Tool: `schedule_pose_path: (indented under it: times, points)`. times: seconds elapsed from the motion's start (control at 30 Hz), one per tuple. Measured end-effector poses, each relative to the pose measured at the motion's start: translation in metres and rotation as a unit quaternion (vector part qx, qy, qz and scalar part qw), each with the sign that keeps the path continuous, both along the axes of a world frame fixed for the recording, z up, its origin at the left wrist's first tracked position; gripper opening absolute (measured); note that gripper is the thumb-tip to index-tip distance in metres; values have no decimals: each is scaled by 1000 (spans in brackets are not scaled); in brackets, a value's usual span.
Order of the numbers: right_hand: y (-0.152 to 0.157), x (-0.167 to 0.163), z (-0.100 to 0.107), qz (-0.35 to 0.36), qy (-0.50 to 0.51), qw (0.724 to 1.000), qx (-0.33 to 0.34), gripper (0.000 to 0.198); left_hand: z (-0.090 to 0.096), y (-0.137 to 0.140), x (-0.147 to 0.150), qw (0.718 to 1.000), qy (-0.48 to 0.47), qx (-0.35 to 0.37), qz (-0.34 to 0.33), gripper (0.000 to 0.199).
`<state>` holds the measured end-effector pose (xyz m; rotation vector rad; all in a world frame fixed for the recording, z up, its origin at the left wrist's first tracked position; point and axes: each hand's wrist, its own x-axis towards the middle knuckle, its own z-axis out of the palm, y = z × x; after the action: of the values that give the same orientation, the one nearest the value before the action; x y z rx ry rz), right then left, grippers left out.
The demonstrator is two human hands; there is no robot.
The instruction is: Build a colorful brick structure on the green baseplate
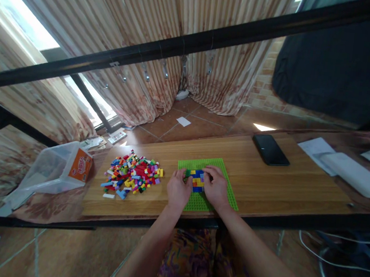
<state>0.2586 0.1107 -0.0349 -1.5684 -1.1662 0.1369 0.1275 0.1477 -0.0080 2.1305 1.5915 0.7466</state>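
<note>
Wooden board (pixel 285 191) on the tabletop carries everything I am watching, with striped curtains (pixel 145 15) and a tiled floor (pixel 203 118) past its far edge. My view centres on a small brick block (pixel 197 181), mostly blue and yellow, sitting on a green baseplate (pixel 194 204) close to the board's near edge. It lies directly between the hands, toward the middle of the baseplate.

I see the left hand (pixel 179 188) at the block's left side, thumb and forefinger curled in beside a dark green brick (pixel 187 173). The right hand (pixel 215 187) comes in from the right, fingers bent over the block's far right corner and thumb along its side. Both touch the block, but the fingertips are too small for me to tell whether they pinch it or only press. Both forearms reach in over the board's near edge, angled toward each other, wrists low over the baseplate.

To the left, a narrow strip of wood separates the baseplate from the loose bricks (pixel 135 175), which spread toward the board's left end. Beyond that end stands a clear plastic tub (pixel 54 166). On the right I have a broader stretch of wood, with a black phone (pixel 270 149) near the far edge.
</note>
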Motion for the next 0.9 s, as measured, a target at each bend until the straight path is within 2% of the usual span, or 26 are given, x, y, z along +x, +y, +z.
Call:
schedule_pose_path:
  times: [0.37,0.6,0.73,0.9]
  points:
    - [0,0,-2,1,-6,1000,-7,21,2,5,-8,998,-31,-50,-34,41]
    - [1,0,-3,0,-14,1000,-4,21,-1,39,-21,990,-86,-89,-61,35]
    - [1,1,-4,2,-15,1000,-3,22,2,56,-15,987,-48,-106,-111,28]
    - [1,2,-6,3,-16,1000,-3,22,11,55,-8,985,21,-92,-144,24]
